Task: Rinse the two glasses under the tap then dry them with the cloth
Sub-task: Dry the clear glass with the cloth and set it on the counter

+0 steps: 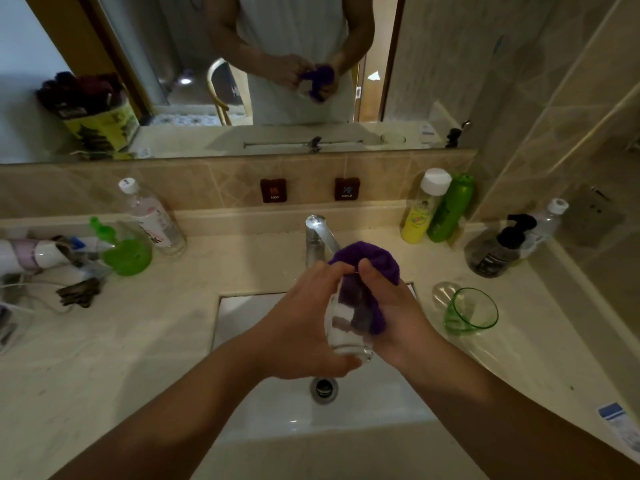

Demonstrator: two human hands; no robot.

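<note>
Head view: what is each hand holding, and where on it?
Left hand grips the clear glass around its side wall. Right hand holds the purple cloth, bunched and pushed into the glass.

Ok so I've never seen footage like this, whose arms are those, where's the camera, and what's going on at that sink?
There is no machine here. The one picture comes from a camera worn on a person's head, looking down at their own two arms; the mirror above shows the same person from the front. The left hand holds a clear glass over the sink, just in front of the tap. The right hand presses a purple cloth into and around it, drying it. A green glass stands on the counter to the right, with bottles further back on both sides.
</note>
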